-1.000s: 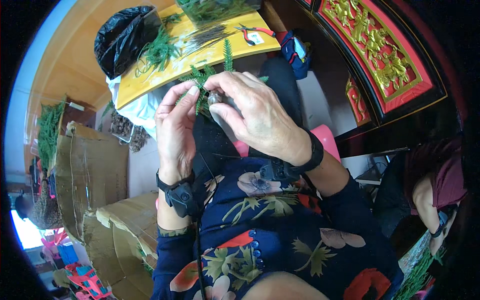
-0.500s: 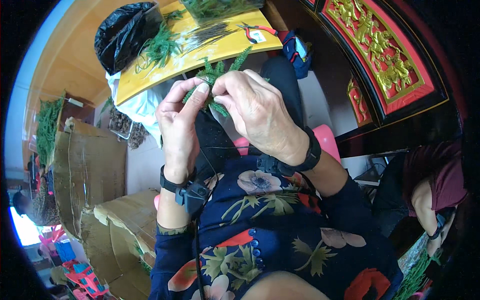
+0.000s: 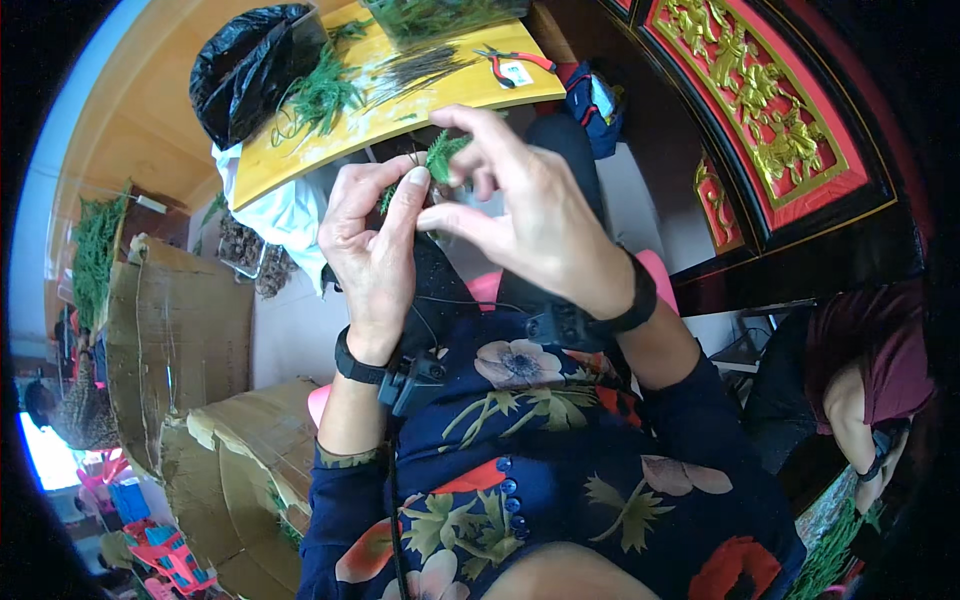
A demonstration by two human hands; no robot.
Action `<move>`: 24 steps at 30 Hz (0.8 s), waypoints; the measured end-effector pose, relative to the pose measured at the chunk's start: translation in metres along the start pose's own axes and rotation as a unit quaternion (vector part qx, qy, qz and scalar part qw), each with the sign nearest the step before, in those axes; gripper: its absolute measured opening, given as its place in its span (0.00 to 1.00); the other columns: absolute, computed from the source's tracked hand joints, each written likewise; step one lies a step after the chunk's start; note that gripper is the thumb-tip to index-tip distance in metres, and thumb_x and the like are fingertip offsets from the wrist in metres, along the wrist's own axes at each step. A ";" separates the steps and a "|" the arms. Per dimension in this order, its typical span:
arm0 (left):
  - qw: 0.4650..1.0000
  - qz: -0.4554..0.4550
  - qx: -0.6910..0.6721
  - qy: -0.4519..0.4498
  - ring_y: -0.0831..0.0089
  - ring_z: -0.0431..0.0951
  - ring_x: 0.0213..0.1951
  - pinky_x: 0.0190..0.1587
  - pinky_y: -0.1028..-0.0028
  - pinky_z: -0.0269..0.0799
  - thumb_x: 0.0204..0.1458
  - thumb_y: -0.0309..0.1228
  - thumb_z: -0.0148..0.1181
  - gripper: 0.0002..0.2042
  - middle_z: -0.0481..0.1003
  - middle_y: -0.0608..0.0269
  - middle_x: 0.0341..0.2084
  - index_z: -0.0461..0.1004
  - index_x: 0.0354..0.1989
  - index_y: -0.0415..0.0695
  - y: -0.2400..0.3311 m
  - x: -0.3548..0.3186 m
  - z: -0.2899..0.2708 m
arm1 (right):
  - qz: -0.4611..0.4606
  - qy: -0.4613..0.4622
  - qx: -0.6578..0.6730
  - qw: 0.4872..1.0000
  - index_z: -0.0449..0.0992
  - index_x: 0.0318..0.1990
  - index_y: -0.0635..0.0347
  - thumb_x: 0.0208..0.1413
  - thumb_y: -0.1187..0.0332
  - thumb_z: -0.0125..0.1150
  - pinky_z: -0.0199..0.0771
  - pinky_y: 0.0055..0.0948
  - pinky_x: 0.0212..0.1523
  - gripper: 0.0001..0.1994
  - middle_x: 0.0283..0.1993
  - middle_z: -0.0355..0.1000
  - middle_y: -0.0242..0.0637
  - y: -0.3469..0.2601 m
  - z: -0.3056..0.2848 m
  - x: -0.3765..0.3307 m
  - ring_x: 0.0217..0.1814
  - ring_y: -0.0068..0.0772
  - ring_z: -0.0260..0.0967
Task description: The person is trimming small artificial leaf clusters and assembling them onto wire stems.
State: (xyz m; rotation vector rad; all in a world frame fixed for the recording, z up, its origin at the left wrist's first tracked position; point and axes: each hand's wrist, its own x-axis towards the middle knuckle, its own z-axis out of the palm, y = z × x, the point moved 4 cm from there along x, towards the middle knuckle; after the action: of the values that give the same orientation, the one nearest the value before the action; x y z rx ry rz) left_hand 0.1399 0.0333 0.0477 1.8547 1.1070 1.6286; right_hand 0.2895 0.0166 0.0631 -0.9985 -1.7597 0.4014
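Observation:
Between thumb and forefinger, my left hand (image 3: 372, 225) pinches a small green artificial fir sprig (image 3: 443, 157) over my lap, just off the table's near edge. A thin dark wire end shows by the fingertips. My right hand (image 3: 525, 205) is spread open at the sprig's right side, thumb and fingers apart, and slightly smeared by motion. Whether its fingers brush the leaves I cannot tell. Parts of the sprig are hidden behind my left fingers.
On the yellow table (image 3: 262, 165) lie a black plastic bag (image 3: 240, 70), loose green sprigs (image 3: 325, 92), dark wires (image 3: 420, 65), red-handled pliers (image 3: 515, 62) and a clear tub of greenery (image 3: 440, 20). Cardboard boxes (image 3: 180, 340) stand left. Another person's arm (image 3: 850, 415) works at right.
My right hand has let go of the sprig and opened, shifting right. The sprig has turned in my left hand, which moved slightly right and still pinches it.

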 end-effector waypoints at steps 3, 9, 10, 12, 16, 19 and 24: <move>0.994 -0.053 -0.084 -0.035 0.79 0.70 0.32 0.36 0.81 0.65 0.48 0.21 0.62 0.07 0.72 0.63 0.28 0.78 0.35 0.35 -0.009 -0.003 0.003 | 0.005 0.031 0.032 0.999 0.71 0.51 0.62 0.45 0.69 0.70 0.61 0.16 0.25 0.24 0.32 0.66 0.31 0.003 -0.008 0.006 0.23 0.16 0.54; 0.986 -0.103 -0.113 -0.072 0.80 0.68 0.31 0.36 0.82 0.64 0.48 0.20 0.61 0.06 0.70 0.66 0.28 0.77 0.34 0.34 -0.008 -0.004 0.010 | 0.016 0.007 0.075 0.997 0.77 0.37 0.66 0.51 0.73 0.63 0.60 0.13 0.24 0.07 0.31 0.67 0.29 0.016 -0.008 0.010 0.25 0.09 0.60; 0.984 -0.105 -0.120 -0.073 0.81 0.68 0.32 0.36 0.82 0.63 0.48 0.20 0.61 0.05 0.69 0.66 0.28 0.77 0.34 0.34 -0.009 -0.004 0.010 | 0.062 -0.004 0.086 0.994 0.77 0.36 0.66 0.52 0.74 0.61 0.60 0.12 0.23 0.06 0.29 0.68 0.28 0.018 -0.007 0.009 0.25 0.08 0.61; 0.983 -0.108 -0.127 -0.075 0.81 0.67 0.32 0.36 0.83 0.63 0.49 0.20 0.60 0.05 0.69 0.67 0.28 0.76 0.34 0.33 -0.009 -0.003 0.009 | 0.109 -0.016 0.096 0.989 0.77 0.35 0.66 0.53 0.74 0.60 0.59 0.12 0.22 0.05 0.26 0.69 0.26 0.018 -0.007 0.009 0.24 0.07 0.61; 0.963 -0.172 -0.168 -0.120 0.81 0.67 0.33 0.37 0.83 0.61 0.50 0.22 0.59 0.05 0.67 0.68 0.28 0.76 0.33 0.34 -0.014 -0.002 0.010 | 0.131 -0.056 0.129 0.981 0.77 0.35 0.65 0.54 0.74 0.59 0.56 0.10 0.20 0.05 0.20 0.68 0.22 0.018 -0.008 0.009 0.21 0.06 0.59; 0.943 -0.209 -0.210 -0.150 0.82 0.67 0.33 0.37 0.83 0.61 0.50 0.22 0.58 0.04 0.67 0.69 0.28 0.76 0.33 0.35 -0.016 -0.003 0.014 | 0.117 -0.074 0.116 0.984 0.77 0.35 0.64 0.54 0.73 0.59 0.55 0.10 0.20 0.04 0.20 0.67 0.22 0.022 -0.008 0.008 0.20 0.05 0.58; 0.912 -0.245 -0.265 -0.198 0.82 0.67 0.32 0.37 0.83 0.61 0.50 0.23 0.59 0.04 0.66 0.70 0.27 0.76 0.33 0.36 -0.024 -0.002 0.020 | 0.108 -0.118 0.089 0.983 0.77 0.34 0.65 0.55 0.73 0.59 0.57 0.11 0.21 0.04 0.24 0.69 0.25 0.024 -0.015 0.009 0.23 0.06 0.60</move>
State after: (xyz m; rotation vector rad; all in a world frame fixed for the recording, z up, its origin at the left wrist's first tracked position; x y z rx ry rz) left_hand 0.1520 0.0490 0.0238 1.3256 0.7656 1.0583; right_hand 0.3122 0.0354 0.0584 -1.0494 -1.7915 0.8288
